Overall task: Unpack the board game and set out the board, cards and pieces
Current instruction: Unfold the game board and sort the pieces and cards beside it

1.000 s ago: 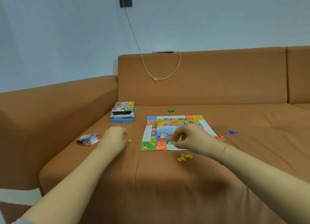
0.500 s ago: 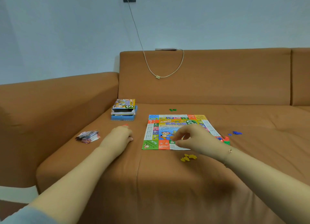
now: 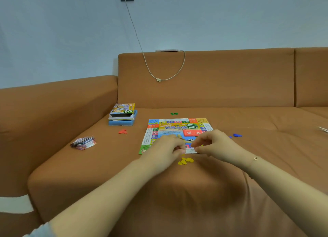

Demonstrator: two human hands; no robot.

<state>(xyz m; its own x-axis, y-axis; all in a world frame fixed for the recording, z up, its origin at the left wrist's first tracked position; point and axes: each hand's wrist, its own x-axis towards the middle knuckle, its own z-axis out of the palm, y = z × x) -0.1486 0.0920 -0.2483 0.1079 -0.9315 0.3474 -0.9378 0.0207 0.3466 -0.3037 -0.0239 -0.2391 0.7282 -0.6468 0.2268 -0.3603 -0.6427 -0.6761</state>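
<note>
Colourful board (image 3: 177, 128) lies flat (red cards (image 3: 192, 133) on it), yellow pieces (image 3: 185, 161) beside.

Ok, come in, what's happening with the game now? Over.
Left hand and right hand together at board near edge, fingers curled. Yellow pieces just below. Nothing blocking.

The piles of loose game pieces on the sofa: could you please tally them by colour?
Red piles: 1
Green piles: 1
Blue piles: 1
Yellow piles: 1
Total: 4 piles. Single pieces are too small to count.
</note>
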